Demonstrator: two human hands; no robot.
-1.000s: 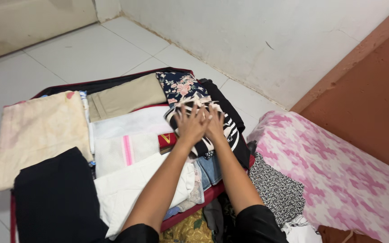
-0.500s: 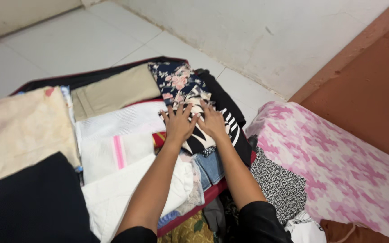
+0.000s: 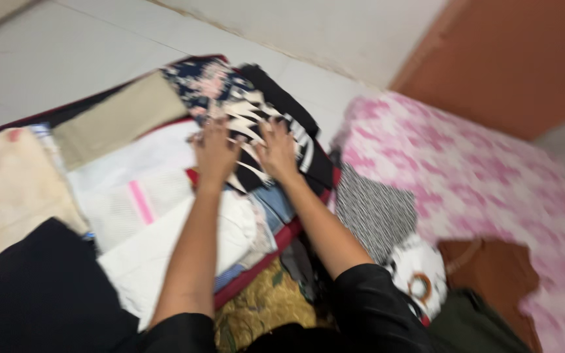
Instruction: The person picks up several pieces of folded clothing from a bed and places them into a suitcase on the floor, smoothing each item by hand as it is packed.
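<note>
Garment in hand: black-and-white patterned garment point(image 3: 256, 134), folded, lying at the far right end of the open suitcase point(image 3: 67, 112), on top of the packed layer.
Left hand: left hand point(image 3: 214, 151) lies palm down on the near-left part of that garment, fingers spread and flat; nothing gripped.
Right hand: right hand point(image 3: 276, 149) lies palm down just beside the left, fingers splayed over the pale stripes; a press, not a grasp.
Frame quality: motion blur throughout; fine finger detail uncertain.
Just beyond: dark floral garment point(image 3: 201, 82) touches the patterned one on its far side; a black piece point(image 3: 282, 98) sits against its right edge.
Left of hands: white mesh pouch point(image 3: 135, 196) with a pink strip, and a khaki folded piece point(image 3: 109, 117) farther back.
Nearer the person: white folded cloth point(image 3: 184, 248) under the left forearm, denim point(image 3: 279, 202) under the right wrist, black cloth point(image 3: 40, 287) at near left, cream cloth point(image 3: 4, 186) at far left.
Outside the case: speckled black-and-white fabric point(image 3: 374, 209), pink patterned mattress point(image 3: 479, 176), brown bag point(image 3: 492, 271), all to the right.
Progress, judged: case looks nearly full and layered; the patterned garment appears placed and is being flattened. Loose pieces at the right remain unpacked; lid not closed.
</note>
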